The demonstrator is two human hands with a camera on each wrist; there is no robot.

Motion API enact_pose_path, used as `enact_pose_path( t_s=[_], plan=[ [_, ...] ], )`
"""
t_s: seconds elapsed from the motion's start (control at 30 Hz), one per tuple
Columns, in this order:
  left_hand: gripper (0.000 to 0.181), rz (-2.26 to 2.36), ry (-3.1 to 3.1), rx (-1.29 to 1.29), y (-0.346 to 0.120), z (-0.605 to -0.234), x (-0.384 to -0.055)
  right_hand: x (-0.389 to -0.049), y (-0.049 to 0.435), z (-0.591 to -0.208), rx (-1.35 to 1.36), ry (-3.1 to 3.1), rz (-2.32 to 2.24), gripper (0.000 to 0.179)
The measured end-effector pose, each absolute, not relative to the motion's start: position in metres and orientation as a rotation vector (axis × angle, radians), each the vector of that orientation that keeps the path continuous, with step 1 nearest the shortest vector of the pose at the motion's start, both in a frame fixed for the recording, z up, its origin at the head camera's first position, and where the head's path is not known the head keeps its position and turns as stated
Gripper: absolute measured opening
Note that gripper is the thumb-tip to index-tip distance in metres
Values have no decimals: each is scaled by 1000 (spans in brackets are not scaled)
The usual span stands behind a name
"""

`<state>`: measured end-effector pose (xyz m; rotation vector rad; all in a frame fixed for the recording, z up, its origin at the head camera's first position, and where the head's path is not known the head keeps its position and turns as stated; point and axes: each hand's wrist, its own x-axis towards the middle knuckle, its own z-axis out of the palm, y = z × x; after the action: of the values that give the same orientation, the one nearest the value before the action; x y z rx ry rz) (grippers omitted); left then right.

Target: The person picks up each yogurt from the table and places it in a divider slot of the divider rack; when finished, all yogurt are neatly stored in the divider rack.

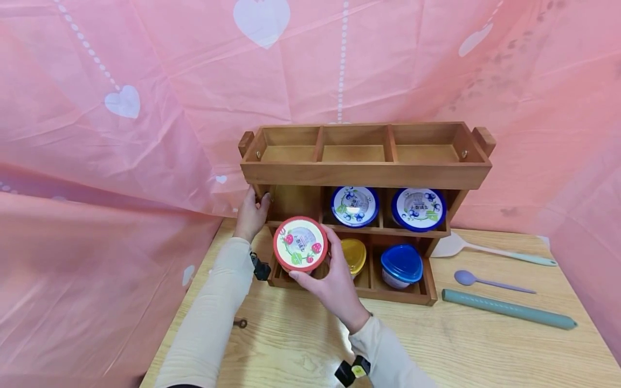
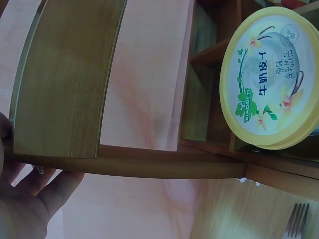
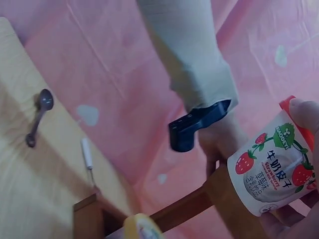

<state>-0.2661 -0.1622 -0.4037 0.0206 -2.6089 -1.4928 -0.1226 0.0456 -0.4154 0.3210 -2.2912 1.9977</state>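
Observation:
A three-tier wooden shelf stands on the table. My left hand grips its left side board, thumb in front and fingers partly hidden behind the wood. My right hand holds a red-lidded strawberry milk cup in front of the left side of the shelf, lid facing me. Strawberries are printed on the cup's white wall in the right wrist view. Two blueberry cups with blue rims lean in the middle tier. Below them sit a yellow-lidded cup and a blue-lidded cup.
Right of the shelf lie a white spatula, a purple spoon and a teal rod. A dark spoon and a white-handled fork lie on the table's left side. Pink curtain hangs close behind.

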Motion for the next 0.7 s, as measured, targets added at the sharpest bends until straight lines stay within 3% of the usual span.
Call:
enact_pose_path(
  t_s=[0.3,0.7],
  plan=[
    [53,-1515,-2603,39,-161,-403,-265,-147,37,-393,404,-2267,1926,97],
    [52,-1509,-2597,2,-161,-401,-261,-173,33,-392,449,-2253,1839,100]
  ],
)
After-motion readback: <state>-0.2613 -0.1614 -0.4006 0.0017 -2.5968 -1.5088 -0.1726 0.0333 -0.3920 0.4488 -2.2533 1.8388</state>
